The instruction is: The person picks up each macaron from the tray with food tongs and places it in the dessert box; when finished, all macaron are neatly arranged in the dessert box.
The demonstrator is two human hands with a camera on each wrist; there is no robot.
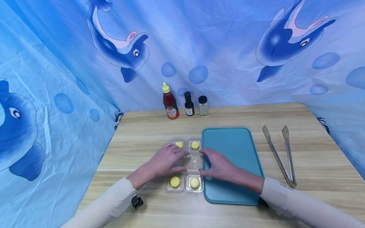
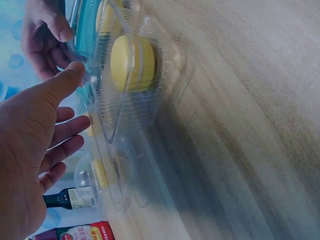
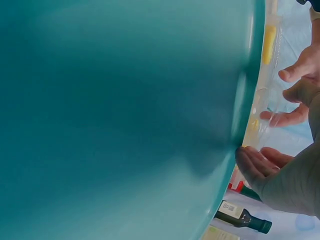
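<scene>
Between my two hands is a clear plastic lid, empty as seen from above. My left hand holds its left side, thumb on the near corner and fingers at the far one. From the right, my right hand holds it the same way, thumb and fingers spread apart. Clear plastic trays lie below and around the hands. Yellow macarons sit singly in compartments: one beyond the hands, another nearer me, and one at the near left. The middle-left compartment is hidden by my left hand.
A teal tray lies directly right of the plastic trays, under my right forearm. Metal tongs rest spread farther right. Along the back edge stand a red sauce bottle, a small dark bottle and a black-capped jar.
</scene>
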